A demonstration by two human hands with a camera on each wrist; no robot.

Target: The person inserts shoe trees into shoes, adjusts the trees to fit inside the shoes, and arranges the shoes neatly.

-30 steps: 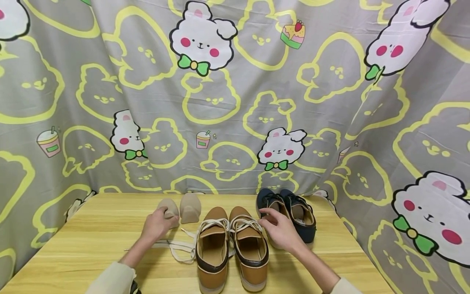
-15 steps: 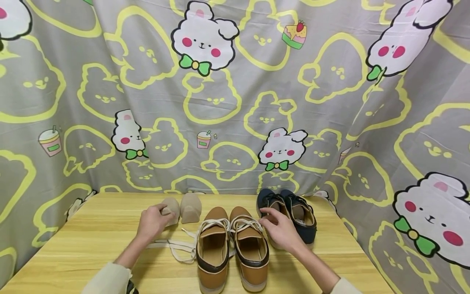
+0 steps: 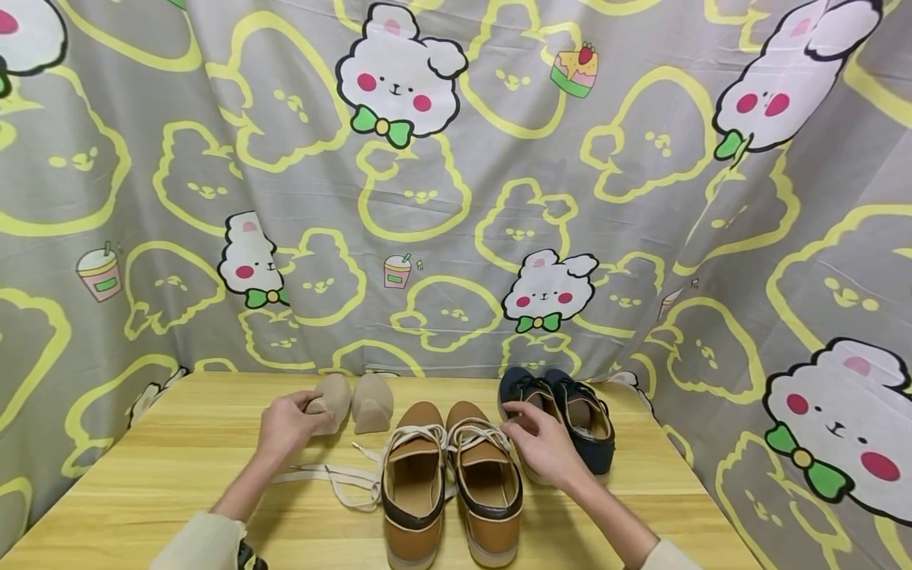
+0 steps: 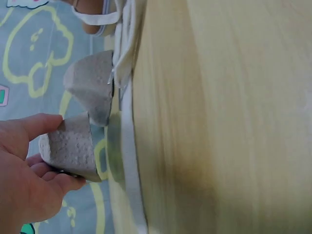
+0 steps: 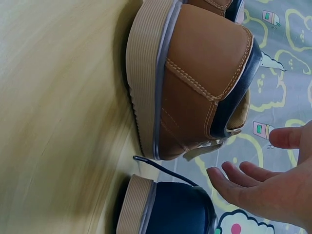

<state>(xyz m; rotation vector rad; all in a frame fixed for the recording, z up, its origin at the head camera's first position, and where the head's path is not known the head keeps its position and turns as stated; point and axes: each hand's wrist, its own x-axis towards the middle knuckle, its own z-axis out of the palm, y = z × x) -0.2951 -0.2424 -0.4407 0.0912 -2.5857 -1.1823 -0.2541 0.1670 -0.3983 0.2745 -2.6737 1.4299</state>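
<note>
My left hand pinches a beige moulded-pulp shoe insert between thumb and fingers. In the left wrist view, its lower edge is clear of the wood, with curtain visible below it. A second, matching insert stands just to its right. A pair of brown lace-up shoes, left one and right one, sits front centre with toes pointing away. Beside the right brown shoe, my right hand hovers with loosely bent fingers, holding nothing. It partly hides the navy shoes behind.
Navy lace-up shoes stand at the back right of the wooden table. A loose cream shoelace trails left from the brown shoes. A cartoon-print curtain closes off the back and sides.
My left hand has moved left and a little away from me, its grip now nearer the insert's left side. The insert has shifted slightly upward in view. My right hand has stayed put.
</note>
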